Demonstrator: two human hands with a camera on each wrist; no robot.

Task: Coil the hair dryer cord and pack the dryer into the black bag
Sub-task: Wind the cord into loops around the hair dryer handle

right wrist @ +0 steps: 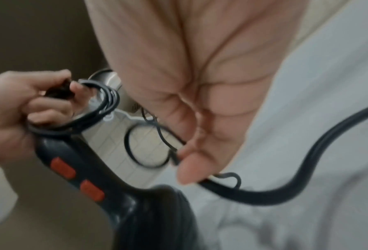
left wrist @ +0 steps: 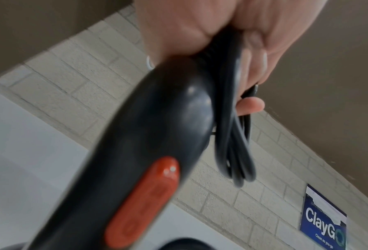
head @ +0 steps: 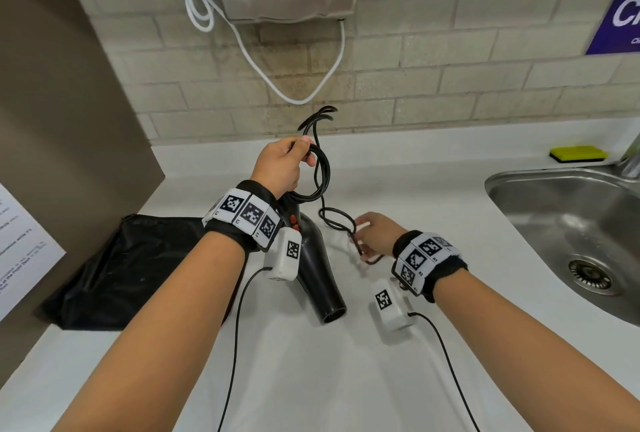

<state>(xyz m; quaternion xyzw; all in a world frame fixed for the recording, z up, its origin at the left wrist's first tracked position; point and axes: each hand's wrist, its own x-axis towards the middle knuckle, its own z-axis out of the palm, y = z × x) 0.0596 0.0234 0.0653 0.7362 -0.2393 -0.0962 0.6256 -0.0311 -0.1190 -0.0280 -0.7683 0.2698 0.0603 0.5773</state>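
Head view has us mid-coil: our left hand (head: 282, 163) grips the cord (head: 320, 172) loops above the hair dryer (head: 317, 269), our right hand (head: 375, 234) pinches the slack beside it, next loop due, black bag (head: 124, 269) waiting left of it.

A white tabletop (head: 398, 379) runs along a pale brick wall, a steel sink (head: 540, 196) set into its right side. A black bag (head: 114, 276) lies flat at its left edge; a yellow sponge (head: 579, 153) rests behind the sink.
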